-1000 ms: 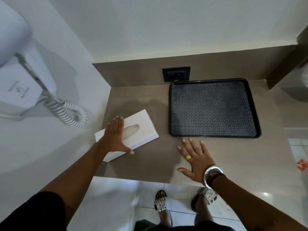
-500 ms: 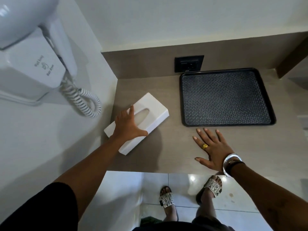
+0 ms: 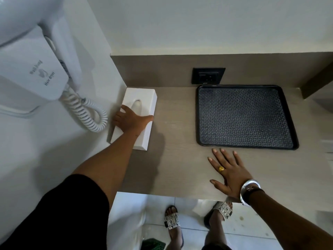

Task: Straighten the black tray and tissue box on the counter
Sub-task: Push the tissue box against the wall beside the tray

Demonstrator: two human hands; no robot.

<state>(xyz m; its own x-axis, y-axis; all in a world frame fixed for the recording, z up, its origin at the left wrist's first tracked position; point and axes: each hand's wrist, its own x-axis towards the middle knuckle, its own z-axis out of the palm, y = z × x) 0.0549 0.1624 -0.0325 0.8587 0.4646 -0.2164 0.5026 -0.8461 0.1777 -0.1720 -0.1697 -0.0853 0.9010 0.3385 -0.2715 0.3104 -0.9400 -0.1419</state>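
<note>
The white tissue box [image 3: 142,98] lies in the counter's back left corner, its long side along the left wall and its far end against the backsplash. My left hand [image 3: 130,120] spans the middle of its top, thumb on the right edge and fingers over the left edge. The black patterned tray [image 3: 243,116] lies flat at the back right of the counter, its far edge close to the backsplash. My right hand [image 3: 228,172] rests flat on the counter just in front of the tray, fingers spread, fingertips a little short of the tray's near rim.
A white wall-mounted hair dryer [image 3: 36,69] with a coiled cord [image 3: 86,112] hangs on the left wall, the cord beside the tissue box. A black socket [image 3: 209,75] sits in the backsplash behind the tray. The wood-look counter [image 3: 176,159] ends at my feet.
My left hand has turned the tissue box from a diagonal lie to parallel with the left wall and pushed it back into the corner. My right hand stays flat in front of the tray.
</note>
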